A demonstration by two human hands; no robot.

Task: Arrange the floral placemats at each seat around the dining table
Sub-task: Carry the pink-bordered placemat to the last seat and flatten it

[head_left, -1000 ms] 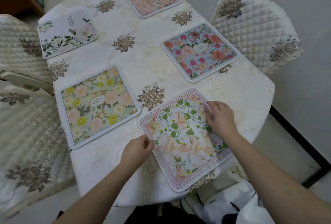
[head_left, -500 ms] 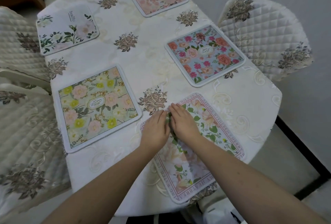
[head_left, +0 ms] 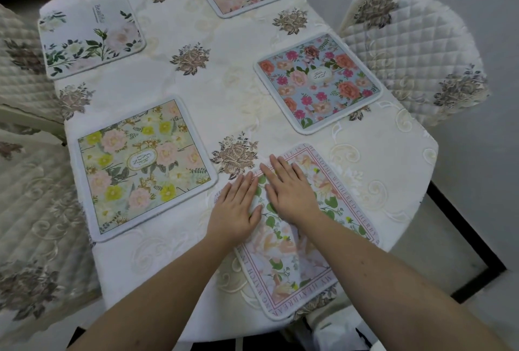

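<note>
Placemat lettering — "WITHERED CHERRY"

tablecloth: embroidered cloth | placemat: matt printed fabric

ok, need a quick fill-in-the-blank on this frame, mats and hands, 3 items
1. The table holds ____ placemats.
2. Both hands, the left hand and the right hand, lie flat on the mat with the ____ lettered border.
3. The mat marked GARDEN shows pink and ____ flowers.

Missing: five; pink; yellow
</note>
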